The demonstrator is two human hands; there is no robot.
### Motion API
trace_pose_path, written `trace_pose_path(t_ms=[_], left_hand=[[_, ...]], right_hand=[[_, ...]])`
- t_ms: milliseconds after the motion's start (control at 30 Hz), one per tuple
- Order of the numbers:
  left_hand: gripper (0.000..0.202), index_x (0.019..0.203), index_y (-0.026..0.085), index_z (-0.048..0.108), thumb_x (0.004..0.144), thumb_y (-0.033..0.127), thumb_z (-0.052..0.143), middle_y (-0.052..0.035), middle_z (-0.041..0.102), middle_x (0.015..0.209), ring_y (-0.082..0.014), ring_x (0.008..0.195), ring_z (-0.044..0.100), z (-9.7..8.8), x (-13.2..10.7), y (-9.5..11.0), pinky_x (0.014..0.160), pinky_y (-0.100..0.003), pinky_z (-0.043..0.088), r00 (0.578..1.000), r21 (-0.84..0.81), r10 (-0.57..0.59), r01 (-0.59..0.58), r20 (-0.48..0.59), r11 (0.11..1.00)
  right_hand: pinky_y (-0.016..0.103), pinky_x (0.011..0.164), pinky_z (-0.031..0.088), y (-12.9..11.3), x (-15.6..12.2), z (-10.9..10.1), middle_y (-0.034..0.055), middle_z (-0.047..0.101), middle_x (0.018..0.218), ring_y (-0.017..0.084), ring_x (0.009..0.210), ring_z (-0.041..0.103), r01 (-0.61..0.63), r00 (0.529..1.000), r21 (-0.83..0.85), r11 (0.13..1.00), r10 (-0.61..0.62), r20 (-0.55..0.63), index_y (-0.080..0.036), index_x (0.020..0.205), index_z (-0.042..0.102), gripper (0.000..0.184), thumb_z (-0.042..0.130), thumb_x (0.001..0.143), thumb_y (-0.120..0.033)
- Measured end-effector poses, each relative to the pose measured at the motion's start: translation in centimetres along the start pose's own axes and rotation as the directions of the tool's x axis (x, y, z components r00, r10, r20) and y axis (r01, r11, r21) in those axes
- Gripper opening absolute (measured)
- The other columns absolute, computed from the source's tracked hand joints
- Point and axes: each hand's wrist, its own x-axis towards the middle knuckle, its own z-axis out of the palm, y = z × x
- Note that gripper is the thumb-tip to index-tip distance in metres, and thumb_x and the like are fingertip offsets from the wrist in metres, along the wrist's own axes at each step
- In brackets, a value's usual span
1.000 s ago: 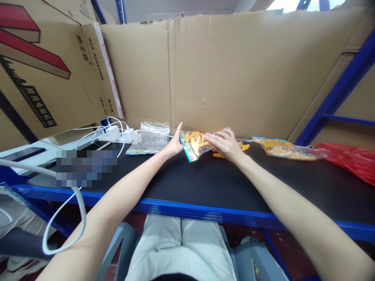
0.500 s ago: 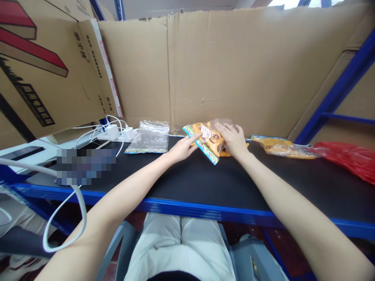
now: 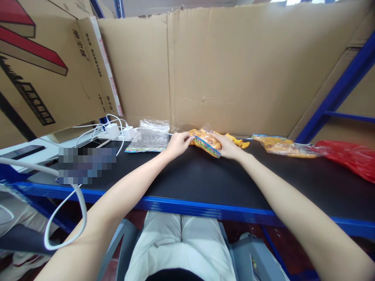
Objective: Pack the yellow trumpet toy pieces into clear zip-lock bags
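Both my hands hold a clear plastic bag of orange toys with a colourful strip along its edge, lifted just above the black bench top near the cardboard wall. My left hand pinches the bag's left end. My right hand grips its right side with fingers closed. Loose orange toy pieces lie just behind my right hand.
A stack of empty clear bags lies left of my hands. Another filled bag of orange toys and a red plastic bag sit at the right. White chargers and cables are at the left. A cardboard wall backs the bench.
The bag has turned from tilted upright to lying flatter between my hands. My left hand went from an open touch to a pinch on its left end.
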Motion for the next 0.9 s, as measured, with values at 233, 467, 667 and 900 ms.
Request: trace_pose_path(t_ms=[233, 467, 667, 900], left_hand=[[0.028, 0.070, 0.014, 0.059, 0.083, 0.038, 0.052, -0.0054, 0.067, 0.066, -0.0137, 0.055, 0.063, 0.0, 0.2, 0.0, 0.055, -0.024, 0.048, 0.975, -0.322, -0.220, 0.201, -0.023, 0.925], [0.036, 0.075, 0.013, 0.059, 0.082, 0.048, 0.051, -0.0053, 0.068, 0.071, -0.0114, 0.057, 0.064, -0.3, 0.3, 0.0, 0.052, -0.020, 0.048, 0.981, -0.437, -0.191, 0.159, -0.031, 0.885], [0.026, 0.092, 0.013, 0.061, 0.083, 0.036, 0.052, -0.0065, 0.069, 0.083, -0.0106, 0.056, 0.063, -0.6, 0.4, 0.0, 0.050, -0.019, 0.049, 0.981, -0.467, -0.194, 0.180, 0.018, 0.866], [0.073, 0.143, 0.024, 0.012, 0.084, 0.035, 0.055, -0.0089, 0.068, 0.094, -0.0079, 0.044, 0.058, -0.1, 0.2, -1.0, 0.047, -0.022, 0.050, 0.914, -0.529, -0.309, 0.404, 0.263, 0.746]], right_hand=[[0.046, 0.101, 0.034, -3.7, 0.9, -2.0, 0.0078, 0.048, 0.134, 0.024, 0.121, 0.046, 0.173, 0.978, -0.005, 0.985, -0.172, -0.121, -0.025, 0.137, 0.035, 0.062, 0.055, 0.081, -0.039], [0.040, 0.091, 0.039, -4.1, 1.0, -3.4, 0.0085, 0.063, 0.111, 0.023, 0.102, 0.057, 0.148, 0.953, -0.119, 0.982, -0.174, -0.249, -0.020, 0.113, 0.059, 0.036, 0.048, 0.086, -0.042], [0.039, 0.081, 0.041, -3.3, 0.7, -4.3, 0.0082, 0.066, 0.100, 0.023, 0.092, 0.058, 0.025, 0.944, -0.160, 0.987, -0.076, -0.322, -0.020, 0.104, 0.063, 0.033, 0.044, 0.087, -0.041], [0.033, 0.072, 0.047, -2.9, 0.7, -5.7, 0.0084, 0.066, 0.093, 0.020, 0.080, 0.061, -0.034, 0.946, -0.069, 0.997, 0.009, -0.325, -0.019, 0.107, 0.064, 0.035, 0.041, 0.088, -0.035]])
